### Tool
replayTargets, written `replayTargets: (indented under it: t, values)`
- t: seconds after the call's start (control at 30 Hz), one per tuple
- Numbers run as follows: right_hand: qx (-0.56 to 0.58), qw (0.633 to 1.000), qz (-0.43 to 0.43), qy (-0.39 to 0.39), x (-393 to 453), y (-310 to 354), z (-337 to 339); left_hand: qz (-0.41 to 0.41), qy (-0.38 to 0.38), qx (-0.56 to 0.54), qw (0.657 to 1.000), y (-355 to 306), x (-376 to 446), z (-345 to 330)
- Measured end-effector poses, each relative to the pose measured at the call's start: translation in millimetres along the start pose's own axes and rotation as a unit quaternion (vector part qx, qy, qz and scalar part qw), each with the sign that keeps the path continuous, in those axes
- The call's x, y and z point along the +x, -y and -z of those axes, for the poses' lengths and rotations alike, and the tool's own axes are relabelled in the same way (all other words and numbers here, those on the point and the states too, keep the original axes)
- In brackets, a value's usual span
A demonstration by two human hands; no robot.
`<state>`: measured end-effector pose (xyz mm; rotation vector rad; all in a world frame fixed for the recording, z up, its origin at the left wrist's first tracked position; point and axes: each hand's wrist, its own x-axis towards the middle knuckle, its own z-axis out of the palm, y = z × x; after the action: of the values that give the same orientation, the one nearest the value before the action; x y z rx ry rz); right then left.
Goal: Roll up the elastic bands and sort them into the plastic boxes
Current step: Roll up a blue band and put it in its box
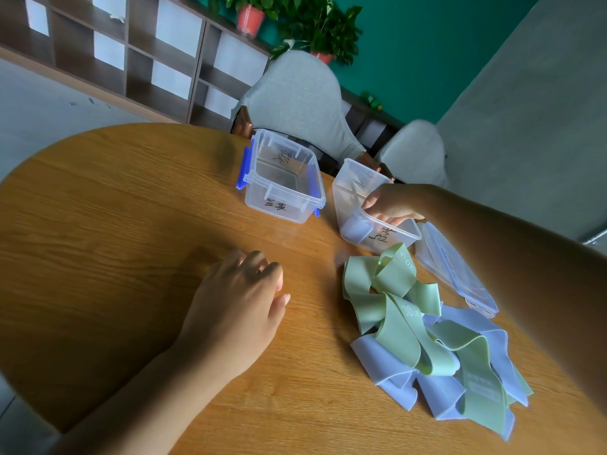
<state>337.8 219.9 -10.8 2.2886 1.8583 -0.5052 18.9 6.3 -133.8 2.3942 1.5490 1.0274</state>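
The fingers [392, 215] of the right hand [392, 203] curl downward over the near rim of the right plastic box [353, 192], their tips dipping inside it; whether they pinch anything cannot be told. A rolled lilac band [356, 228] lies in the near corner of that box, just below the fingertips. The left hand [235, 310] rests palm down on the wooden worktop [115, 224], its fingers [259, 261] loosely bent and close together, holding nothing. The left plastic box [284, 183], with blue clips on its rim, stands just beside the right one; both are clear and carry handwritten marks on their walls. Near the right box, toward the person, lies a loose heap of unrolled elastic bands: green bands [394, 310] on top, two printed "30 LB", and lilac bands [387, 366] beneath and around them. A clear lid [455, 267] lies flat on the worktop just right of the heap, next to the right box. Beyond the worktop stand two grey chairs [295, 93], a brown shelf unit [131, 60] and potted plants [315, 27] against a green wall.
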Motion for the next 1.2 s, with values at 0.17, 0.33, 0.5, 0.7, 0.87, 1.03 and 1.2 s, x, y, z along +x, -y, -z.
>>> replayTargets:
  t: [0.17,0.33,0.5,0.7,0.87,1.03,1.2]
  values:
    - [-0.058,0.998,0.008,0.009,-4,8,-3,0.002,0.0,-0.009,1.0,0,0,0]
    - [-0.068,0.998,0.01,0.0,-7,10,-5,0.003,-0.001,-0.011,1.0,0,1,0]
    - [-0.057,0.998,0.007,-0.009,-7,9,-7,0.004,-0.001,-0.013,1.0,0,1,0]
    - [-0.057,0.998,0.008,-0.011,-11,8,-6,0.0,-0.003,-0.012,1.0,1,0,-1]
    - [-0.053,0.998,0.017,-0.012,-21,8,-3,-0.005,-0.004,-0.012,1.0,3,0,-3]
    - [0.008,1.0,0.017,-0.006,-48,5,7,-0.011,-0.004,-0.012,1.0,4,-1,-2]
    - [-0.048,0.99,0.061,-0.118,-92,4,14,-0.016,-0.01,-0.024,1.0,4,-3,-1]
